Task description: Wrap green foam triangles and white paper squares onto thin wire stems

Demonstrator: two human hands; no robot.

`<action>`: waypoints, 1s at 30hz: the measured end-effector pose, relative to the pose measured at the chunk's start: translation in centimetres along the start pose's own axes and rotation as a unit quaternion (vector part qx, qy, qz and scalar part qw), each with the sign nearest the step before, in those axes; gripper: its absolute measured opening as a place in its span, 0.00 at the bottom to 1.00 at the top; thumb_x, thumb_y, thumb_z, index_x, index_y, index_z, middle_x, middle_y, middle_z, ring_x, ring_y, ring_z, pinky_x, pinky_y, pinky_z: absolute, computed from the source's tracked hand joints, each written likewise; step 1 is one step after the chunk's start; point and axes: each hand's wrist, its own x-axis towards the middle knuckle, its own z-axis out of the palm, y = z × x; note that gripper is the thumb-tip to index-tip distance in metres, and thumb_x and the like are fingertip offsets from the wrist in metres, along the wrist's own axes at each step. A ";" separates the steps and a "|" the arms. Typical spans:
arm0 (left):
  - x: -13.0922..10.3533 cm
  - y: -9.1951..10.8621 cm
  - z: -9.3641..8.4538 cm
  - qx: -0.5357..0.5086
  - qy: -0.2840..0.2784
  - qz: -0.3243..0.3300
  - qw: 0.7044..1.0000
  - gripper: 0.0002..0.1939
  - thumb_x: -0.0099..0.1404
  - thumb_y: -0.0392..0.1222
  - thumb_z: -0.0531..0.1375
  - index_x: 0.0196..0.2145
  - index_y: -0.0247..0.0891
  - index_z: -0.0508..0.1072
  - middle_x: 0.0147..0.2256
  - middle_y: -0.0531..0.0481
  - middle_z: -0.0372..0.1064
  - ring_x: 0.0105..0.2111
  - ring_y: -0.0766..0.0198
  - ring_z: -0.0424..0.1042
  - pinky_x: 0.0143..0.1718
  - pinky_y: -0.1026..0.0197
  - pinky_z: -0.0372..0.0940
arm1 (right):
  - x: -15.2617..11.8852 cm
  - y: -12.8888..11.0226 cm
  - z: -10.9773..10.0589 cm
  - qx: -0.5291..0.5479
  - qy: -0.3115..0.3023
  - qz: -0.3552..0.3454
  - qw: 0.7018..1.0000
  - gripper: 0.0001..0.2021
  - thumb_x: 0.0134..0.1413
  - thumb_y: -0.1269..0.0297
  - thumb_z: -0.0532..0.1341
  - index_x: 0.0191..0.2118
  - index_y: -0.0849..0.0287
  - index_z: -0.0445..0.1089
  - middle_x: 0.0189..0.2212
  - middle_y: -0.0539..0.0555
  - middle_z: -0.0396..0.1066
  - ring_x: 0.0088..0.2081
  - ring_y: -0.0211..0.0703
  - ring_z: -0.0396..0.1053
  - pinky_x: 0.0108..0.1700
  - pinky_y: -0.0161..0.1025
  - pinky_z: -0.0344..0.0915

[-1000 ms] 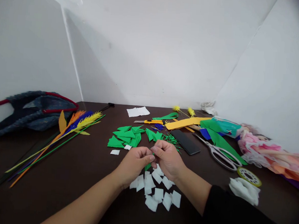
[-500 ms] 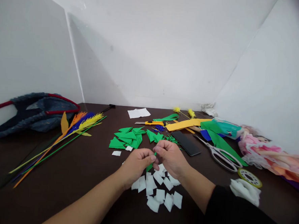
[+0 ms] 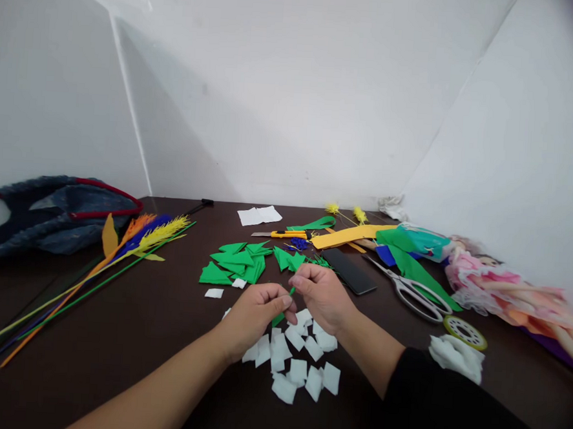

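Over the scattered white tissue squares (image 3: 298,370), my left hand (image 3: 255,316) pinches a small green crepe paper piece (image 3: 279,319), part of which hangs below the fingers. My right hand (image 3: 324,299) is closed at the upper end of the same piece, where it looks narrow and twisted. The fingers of both hands nearly meet and cover much of the paper. Just beyond them lies a pile of cut green paper pieces (image 3: 235,262). A black phone (image 3: 353,273) rests past my right hand.
Scissors (image 3: 412,290), a tape roll (image 3: 464,332) and crumpled tissue (image 3: 457,357) lie on the right, near dolls (image 3: 500,279). A yellow utility knife (image 3: 290,235) lies behind the green pile with its blade out. Colourful wheat-like stems (image 3: 139,244) are on the left.
The view has turned slightly, so everything sits a little further left. My right fingertips have moved up a little from my left thumb, and more green shows between them.
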 end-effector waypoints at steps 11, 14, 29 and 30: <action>0.2 -0.1 -0.6 0.172 -0.018 0.019 0.985 0.11 0.56 0.43 0.55 0.23 0.35 0.71 0.24 0.51 0.70 0.27 0.64 0.66 0.32 0.63 0.58 | 0.9 1.0 -0.8 -0.064 0.082 -0.030 0.994 0.16 0.37 0.63 0.65 0.17 0.59 0.54 0.14 0.42 0.52 0.19 0.31 0.49 0.24 0.34 0.48; 0.6 -0.2 -0.8 0.067 0.005 -0.003 0.998 0.11 0.56 0.46 0.57 0.31 0.34 0.71 0.30 0.48 0.71 0.31 0.63 0.67 0.35 0.62 0.60 | 0.9 1.0 -1.1 -0.079 0.066 -0.029 0.994 0.16 0.37 0.63 0.65 0.17 0.59 0.55 0.14 0.42 0.52 0.19 0.31 0.48 0.24 0.33 0.48; 1.1 -0.6 0.9 -0.016 0.084 -0.011 0.996 0.09 0.55 0.40 0.56 0.19 0.35 0.65 0.19 0.53 0.65 0.23 0.68 0.62 0.31 0.63 0.57 | 0.0 0.5 -1.0 -0.062 0.010 -0.008 0.998 0.05 0.41 0.65 0.63 0.24 0.61 0.70 0.19 0.47 0.62 0.22 0.33 0.54 0.27 0.35 0.52; 1.0 -0.5 1.0 -0.016 0.084 -0.012 0.996 0.10 0.55 0.40 0.56 0.19 0.35 0.65 0.19 0.53 0.65 0.23 0.68 0.62 0.31 0.63 0.58 | 0.1 0.6 -1.1 -0.071 0.021 -0.010 0.997 0.05 0.40 0.65 0.63 0.22 0.61 0.69 0.17 0.46 0.61 0.22 0.33 0.54 0.27 0.35 0.51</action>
